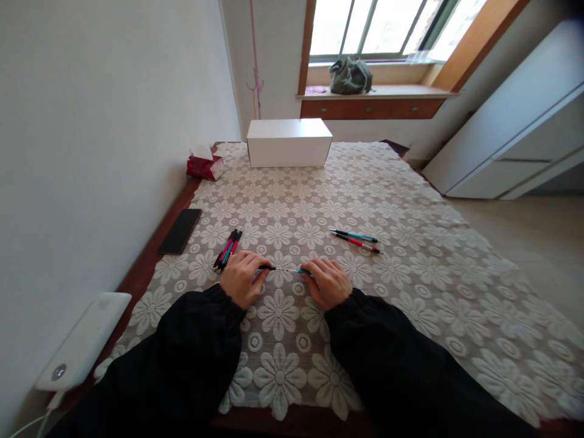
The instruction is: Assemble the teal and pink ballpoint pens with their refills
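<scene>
Pen (285, 269) at centre frame, long axis running left-right, spanning between both hands. Left hand (241, 277) pinching black end; right hand (329, 281) closed on teal end. Equally near. Pen bundle (228, 248) just above left hand.

Single head-worn view looks forward and down over the lace-covered table (410, 255), window (383, 27) at upper right.
</scene>
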A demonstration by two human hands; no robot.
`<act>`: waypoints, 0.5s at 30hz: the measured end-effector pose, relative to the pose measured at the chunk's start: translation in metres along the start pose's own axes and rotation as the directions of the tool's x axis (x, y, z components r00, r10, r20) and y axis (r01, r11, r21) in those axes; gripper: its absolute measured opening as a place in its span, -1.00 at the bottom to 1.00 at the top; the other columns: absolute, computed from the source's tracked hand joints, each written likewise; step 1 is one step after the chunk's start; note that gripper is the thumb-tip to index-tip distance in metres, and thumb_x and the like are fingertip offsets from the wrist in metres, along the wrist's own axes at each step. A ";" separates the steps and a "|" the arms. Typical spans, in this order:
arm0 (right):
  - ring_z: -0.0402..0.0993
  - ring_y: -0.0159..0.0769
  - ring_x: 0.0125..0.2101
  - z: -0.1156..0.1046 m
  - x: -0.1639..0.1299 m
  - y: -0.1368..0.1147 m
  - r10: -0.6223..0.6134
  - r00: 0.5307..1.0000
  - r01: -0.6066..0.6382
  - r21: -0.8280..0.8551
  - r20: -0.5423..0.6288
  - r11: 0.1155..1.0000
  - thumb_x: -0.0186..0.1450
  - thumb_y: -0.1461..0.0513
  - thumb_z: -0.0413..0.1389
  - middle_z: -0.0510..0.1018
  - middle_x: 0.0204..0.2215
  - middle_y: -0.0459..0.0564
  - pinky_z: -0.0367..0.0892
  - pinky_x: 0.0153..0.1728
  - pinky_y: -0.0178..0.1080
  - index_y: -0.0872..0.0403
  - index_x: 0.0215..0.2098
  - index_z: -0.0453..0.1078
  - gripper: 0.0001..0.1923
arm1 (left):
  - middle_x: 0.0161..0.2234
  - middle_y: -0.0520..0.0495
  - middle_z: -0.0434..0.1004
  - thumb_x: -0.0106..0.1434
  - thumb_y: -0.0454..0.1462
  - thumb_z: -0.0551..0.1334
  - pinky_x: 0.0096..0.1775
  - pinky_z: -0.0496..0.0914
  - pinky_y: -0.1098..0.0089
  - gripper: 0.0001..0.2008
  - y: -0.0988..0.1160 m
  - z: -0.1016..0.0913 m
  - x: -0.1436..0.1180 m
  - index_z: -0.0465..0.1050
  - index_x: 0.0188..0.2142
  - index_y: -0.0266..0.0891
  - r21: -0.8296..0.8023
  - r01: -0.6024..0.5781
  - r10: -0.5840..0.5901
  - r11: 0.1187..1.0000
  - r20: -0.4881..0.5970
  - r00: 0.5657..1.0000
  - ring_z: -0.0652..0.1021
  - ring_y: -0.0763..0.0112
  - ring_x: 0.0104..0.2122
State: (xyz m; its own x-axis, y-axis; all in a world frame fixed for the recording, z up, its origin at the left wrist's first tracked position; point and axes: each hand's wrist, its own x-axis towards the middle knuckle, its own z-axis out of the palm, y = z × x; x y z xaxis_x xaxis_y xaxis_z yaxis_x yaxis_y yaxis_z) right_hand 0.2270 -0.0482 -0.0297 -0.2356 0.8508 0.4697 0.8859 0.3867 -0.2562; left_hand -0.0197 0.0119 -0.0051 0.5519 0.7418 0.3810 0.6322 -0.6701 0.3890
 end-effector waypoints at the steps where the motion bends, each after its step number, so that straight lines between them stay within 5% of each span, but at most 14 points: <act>1: 0.43 -0.18 -0.27 0.000 0.000 0.000 0.000 1.000 0.000 0.003 0.001 1.000 0.44 0.23 0.04 0.59 -0.32 0.00 0.18 -0.22 -0.14 0.02 -0.20 0.45 -0.86 | -0.19 -0.05 0.65 0.32 -0.31 0.27 -0.07 0.34 0.13 -0.90 0.000 0.000 0.000 0.54 -0.17 -0.15 0.000 -0.005 0.005 1.000 -0.003 1.000 0.52 0.15 -0.09; 15: 0.45 -0.21 -0.29 0.000 0.001 -0.001 -0.051 0.999 0.051 0.043 0.000 0.998 0.46 0.22 0.03 0.59 -0.32 0.01 0.21 -0.22 -0.15 0.03 -0.20 0.49 -0.81 | -0.23 -0.05 0.68 0.37 -0.27 0.24 -0.09 0.40 0.16 -0.91 0.005 0.003 -0.002 0.53 -0.17 -0.14 -0.039 -0.113 0.112 0.993 -0.007 0.994 0.56 0.21 -0.14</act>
State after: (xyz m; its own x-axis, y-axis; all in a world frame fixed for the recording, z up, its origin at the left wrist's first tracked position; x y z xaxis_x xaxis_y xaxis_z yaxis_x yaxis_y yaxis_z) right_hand 0.2260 -0.0482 -0.0290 -0.2803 0.8302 0.4819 0.8550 0.4441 -0.2678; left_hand -0.0166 0.0070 -0.0062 0.6155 0.6616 0.4283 0.5442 -0.7498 0.3763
